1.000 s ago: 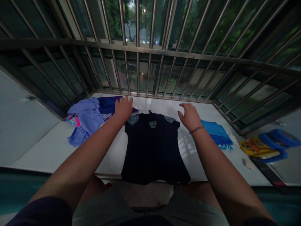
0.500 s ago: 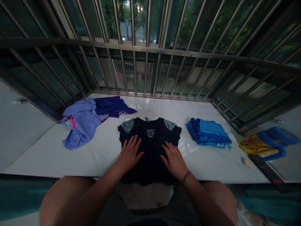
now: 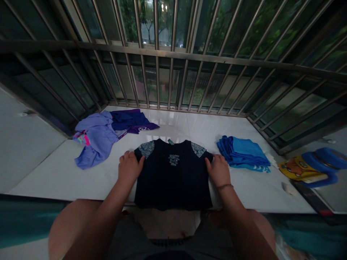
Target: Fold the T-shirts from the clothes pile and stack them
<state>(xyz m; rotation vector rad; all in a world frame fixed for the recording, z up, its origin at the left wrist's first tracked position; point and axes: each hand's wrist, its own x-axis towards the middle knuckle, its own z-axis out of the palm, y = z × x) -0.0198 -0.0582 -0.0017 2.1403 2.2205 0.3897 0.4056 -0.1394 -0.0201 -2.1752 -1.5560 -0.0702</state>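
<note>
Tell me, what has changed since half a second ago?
The left hand and right hand moved outward from the front of the dark shirt to its sleeves; whether they have a firm grip is unclear. The shirt's collar shifted slightly toward the person. The purple clothes and folded blue cloth stayed put.

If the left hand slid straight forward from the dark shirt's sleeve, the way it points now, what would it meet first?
Probably the dark purple cloth, ahead of the left hand on the white ledge, if it stayed low; its height is hard to judge.
</note>
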